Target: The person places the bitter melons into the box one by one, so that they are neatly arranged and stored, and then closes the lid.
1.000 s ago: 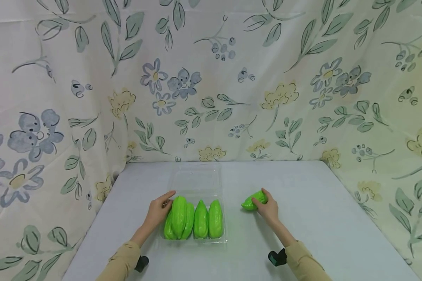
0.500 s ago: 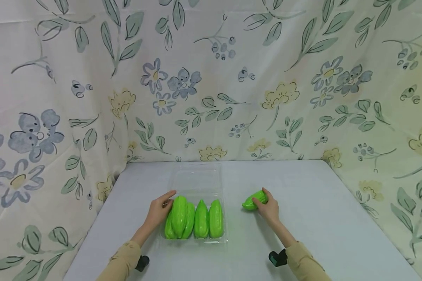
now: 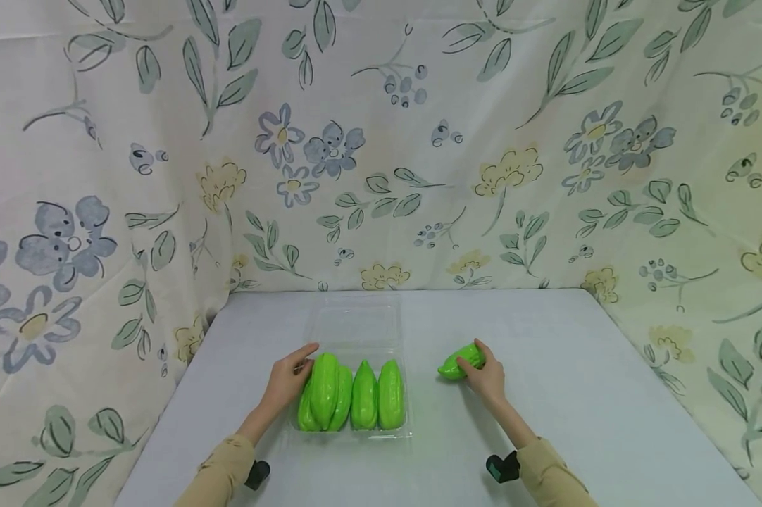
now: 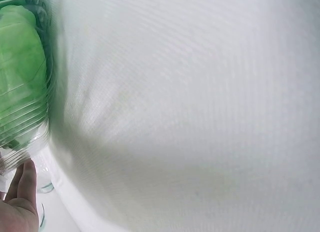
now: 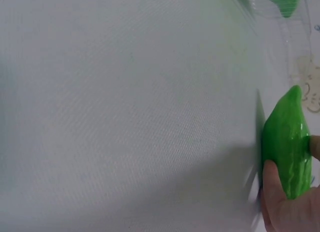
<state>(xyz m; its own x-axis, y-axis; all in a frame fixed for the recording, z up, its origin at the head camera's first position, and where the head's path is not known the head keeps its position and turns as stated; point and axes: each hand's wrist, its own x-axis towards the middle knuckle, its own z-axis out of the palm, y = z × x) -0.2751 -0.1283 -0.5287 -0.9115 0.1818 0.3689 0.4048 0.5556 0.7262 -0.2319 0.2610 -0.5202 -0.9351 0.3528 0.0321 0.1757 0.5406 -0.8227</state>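
My left hand (image 3: 287,380) is at the left side of a clear plastic box (image 3: 408,422) holding several bright green, ridged bitter melons (image 3: 390,394). In the left wrist view, fairly straight fingers (image 4: 29,184) touch the outside of the box's ribbed wall (image 4: 30,122). One melon (image 3: 323,391) lies on top of others at the box's left; two more lie side by side at its right. On the table to the right, my right hand (image 3: 487,377) grips a single bitter melon (image 3: 452,366), thumb and fingers on either side, its pointed tip toward the box.
The box's clear lid (image 3: 355,320) is folded back behind it on the white table (image 3: 546,352). A floral curtain (image 3: 381,141) hangs behind the table and along its sides. Dark wrist devices (image 3: 503,466) sit near both sleeve cuffs.
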